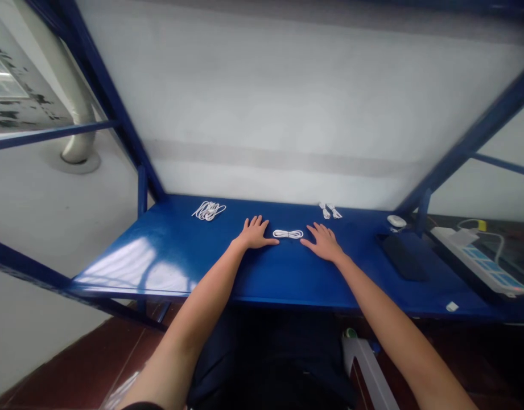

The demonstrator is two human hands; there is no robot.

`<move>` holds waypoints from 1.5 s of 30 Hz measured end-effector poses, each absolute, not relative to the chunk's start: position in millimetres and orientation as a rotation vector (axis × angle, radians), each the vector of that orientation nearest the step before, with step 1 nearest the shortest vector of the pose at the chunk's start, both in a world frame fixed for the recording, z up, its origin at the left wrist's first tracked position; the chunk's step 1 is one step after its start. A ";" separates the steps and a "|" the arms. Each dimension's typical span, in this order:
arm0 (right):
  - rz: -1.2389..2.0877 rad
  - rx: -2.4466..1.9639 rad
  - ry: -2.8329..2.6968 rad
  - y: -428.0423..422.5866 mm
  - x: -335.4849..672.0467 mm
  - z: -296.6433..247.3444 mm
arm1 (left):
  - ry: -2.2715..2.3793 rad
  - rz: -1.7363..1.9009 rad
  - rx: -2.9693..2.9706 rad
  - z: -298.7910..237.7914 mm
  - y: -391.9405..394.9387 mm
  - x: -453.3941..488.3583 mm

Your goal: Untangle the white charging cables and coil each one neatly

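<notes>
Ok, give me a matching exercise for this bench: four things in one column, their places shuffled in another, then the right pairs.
Things:
1. Small white cable coil
2. White cable bundle
3. Black pad
4. Power strip

Places:
A. Beyond and left of the left hand
B. Right of the post
C. Between the hands
D. On the blue table, right of the right hand

Pairs: 1-C, 2-A, 3-D, 4-B

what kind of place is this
Probably a workshop or electronics work area, though it's hard to be sure. A blue steel workbench with a blue metal frame holds bundled white cables, and a white power strip with blue panels sits at its right end.
</notes>
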State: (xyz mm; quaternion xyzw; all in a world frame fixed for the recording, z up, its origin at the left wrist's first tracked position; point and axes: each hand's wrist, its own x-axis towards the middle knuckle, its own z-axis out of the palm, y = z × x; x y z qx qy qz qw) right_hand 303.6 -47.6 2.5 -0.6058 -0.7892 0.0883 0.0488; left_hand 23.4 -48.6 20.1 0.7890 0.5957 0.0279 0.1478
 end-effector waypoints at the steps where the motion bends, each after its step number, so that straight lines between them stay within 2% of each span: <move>1: 0.267 -1.846 -2.404 -47.3 303.7 2.1 | 1.712 0.075 2.267 20.2 -48.6 23.4; 45: 0.213 -1.837 -2.393 -48.8 302.6 0.5 | 1.714 0.069 2.263 20.5 -48.4 23.5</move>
